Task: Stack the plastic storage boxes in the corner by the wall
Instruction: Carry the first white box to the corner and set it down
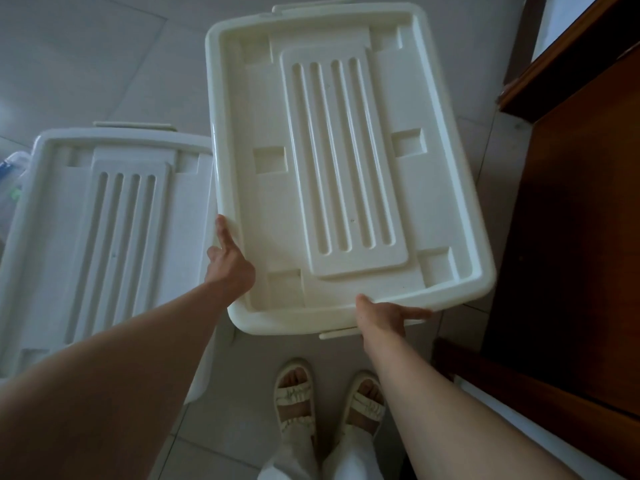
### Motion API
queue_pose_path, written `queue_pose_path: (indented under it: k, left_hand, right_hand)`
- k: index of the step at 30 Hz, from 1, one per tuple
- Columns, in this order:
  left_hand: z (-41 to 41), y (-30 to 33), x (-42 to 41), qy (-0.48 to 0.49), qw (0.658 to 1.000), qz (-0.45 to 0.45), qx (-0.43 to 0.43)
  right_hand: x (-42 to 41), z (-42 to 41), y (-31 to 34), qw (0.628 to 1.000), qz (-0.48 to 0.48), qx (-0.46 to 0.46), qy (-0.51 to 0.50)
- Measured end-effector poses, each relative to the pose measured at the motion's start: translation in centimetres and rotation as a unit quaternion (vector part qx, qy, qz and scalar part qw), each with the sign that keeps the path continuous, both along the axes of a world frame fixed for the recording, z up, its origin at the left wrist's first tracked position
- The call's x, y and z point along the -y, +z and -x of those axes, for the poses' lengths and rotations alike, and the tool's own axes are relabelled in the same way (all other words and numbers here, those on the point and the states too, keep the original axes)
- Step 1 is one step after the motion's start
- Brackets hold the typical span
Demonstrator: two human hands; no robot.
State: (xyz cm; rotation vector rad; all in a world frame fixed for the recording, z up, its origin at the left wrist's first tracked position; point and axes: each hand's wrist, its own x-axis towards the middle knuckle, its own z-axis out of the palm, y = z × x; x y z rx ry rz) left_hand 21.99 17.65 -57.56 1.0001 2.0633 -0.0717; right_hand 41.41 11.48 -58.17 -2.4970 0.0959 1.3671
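Note:
A large cream plastic storage box [415, 188] with a ribbed lid fills the middle of the view, held up above the tiled floor. My left hand [228, 261] grips its left edge near the front corner, thumb on the rim and fingers hidden underneath. Along the front edge my right hand [384, 315] holds the rim, thumb on top and fingers curled under beside the front latch. A second, whiter storage box [187, 209] with the same lid stands on the floor to the left, close beside the held one.
Dark wooden furniture [575, 220] stands along the right, close to the held box. Grey floor tiles [86, 64] spread behind and to the left. My feet in sandals [325, 393] are below the box. A clear container [10, 174] with items peeks out at the far left.

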Motion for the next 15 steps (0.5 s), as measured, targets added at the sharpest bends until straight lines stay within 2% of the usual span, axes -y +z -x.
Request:
queue_pose_path:
  k: [5, 8, 12, 15]
  left_hand:
    - [0.6, -0.2, 0.0, -0.024, 0.999, 0.007, -0.022]
    - [0.5, 0.6, -0.4, -0.036, 0.998, 0.022, -0.039]
    - [0.1, 2.5, -1.5, -0.05, 0.997, 0.002, -0.062]
    - [0.1, 3.8, -2.8, -0.055, 0.996, -0.013, -0.067]
  right_hand:
    - [0.1, -1.0, -0.1, 0.996, 0.009, 0.003, 0.088]
    - [-0.6, -1.9, 1.9, 0.984, 0.068, 0.095, 0.134]
    - [-1.8, -3.3, 4.7, 0.921, 0.03, 0.206, 0.329]
    - [-4.0, -4.4, 6.2, 0.882, 0.016, 0.243, 0.403]
